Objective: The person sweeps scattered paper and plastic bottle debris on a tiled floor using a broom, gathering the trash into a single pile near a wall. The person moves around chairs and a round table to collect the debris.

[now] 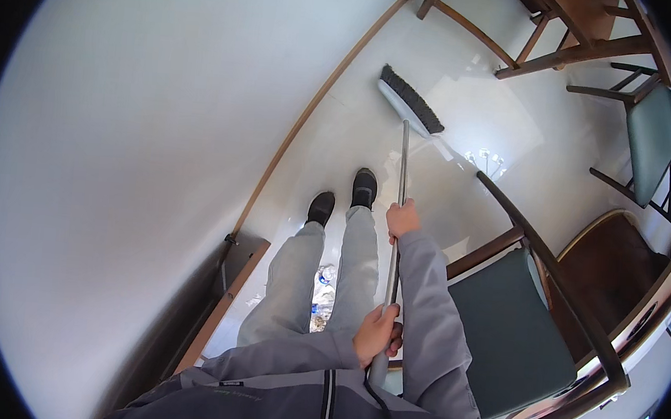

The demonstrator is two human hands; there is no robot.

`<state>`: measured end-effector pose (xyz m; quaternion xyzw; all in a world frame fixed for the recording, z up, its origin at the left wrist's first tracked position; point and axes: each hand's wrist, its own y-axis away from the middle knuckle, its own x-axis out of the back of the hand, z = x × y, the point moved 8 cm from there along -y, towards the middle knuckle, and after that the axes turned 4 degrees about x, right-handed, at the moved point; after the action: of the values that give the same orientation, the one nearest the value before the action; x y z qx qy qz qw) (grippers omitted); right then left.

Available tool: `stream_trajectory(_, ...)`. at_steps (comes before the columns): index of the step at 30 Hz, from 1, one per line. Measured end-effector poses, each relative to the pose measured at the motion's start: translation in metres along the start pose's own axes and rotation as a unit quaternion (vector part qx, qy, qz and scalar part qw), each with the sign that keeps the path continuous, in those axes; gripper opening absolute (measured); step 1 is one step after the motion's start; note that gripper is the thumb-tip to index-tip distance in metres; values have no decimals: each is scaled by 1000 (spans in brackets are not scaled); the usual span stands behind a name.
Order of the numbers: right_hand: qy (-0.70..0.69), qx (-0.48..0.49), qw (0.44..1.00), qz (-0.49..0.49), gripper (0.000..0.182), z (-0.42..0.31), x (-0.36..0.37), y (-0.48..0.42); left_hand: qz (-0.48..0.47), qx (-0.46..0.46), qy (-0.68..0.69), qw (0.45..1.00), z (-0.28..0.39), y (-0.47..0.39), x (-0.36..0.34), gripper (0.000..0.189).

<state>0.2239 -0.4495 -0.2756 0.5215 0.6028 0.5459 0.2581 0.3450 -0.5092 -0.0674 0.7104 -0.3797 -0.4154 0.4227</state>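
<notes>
Both my hands grip the long metal handle (404, 162) of a broom. My right hand (403, 219) is wrapped around it farther out. Close to my jacket front, my left hand (377, 334) holds the handle's thicker near end. The broom head (404, 108), pale with dark bristles (412, 96), lies on the glossy floor (330, 132) ahead of my shoes. Its bristles face away from me. Between my legs a plastic bottle (327, 275) and other litter (321, 303) show on the floor, partly hidden by my trousers.
A white wall (160, 107) with a brown baseboard (301, 118) runs along my left. An open door (228, 301) is behind on that side. A green-seated wooden chair (509, 335) stands close on my right. Farther off are another green chair (651, 145) and wooden furniture (572, 54).
</notes>
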Motion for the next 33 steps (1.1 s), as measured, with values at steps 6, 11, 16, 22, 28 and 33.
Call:
stream_trajectory(6, -37, -10, 999, 5, 42, 4, -26, 9, -118, 71, 88, 987, -6, 7, 21, 23)
stream_trajectory(11, -61, -7, 998, 9, 38, 13, -59, 14, -179, 85, 156, 968, -2, -1, 59, 30)
stream_trajectory(16, -1, -10, 1000, -17, 37, 16, -108, 25, -226, 43, 228, 946, -10, -1, 103, 37)
stream_trajectory(22, 60, -16, 995, -79, 39, 48, -198, 29, -238, 32, 282, 929, -41, 13, 169, 39)
stream_trajectory(28, 21, 14, 1000, -17, 28, 47, -245, 104, -237, 20, 296, 925, -82, 31, 213, 40)
stream_trajectory(33, -153, 44, 987, -10, 22, 63, -227, 130, -225, 24, 218, 949, -103, 51, 211, 41)
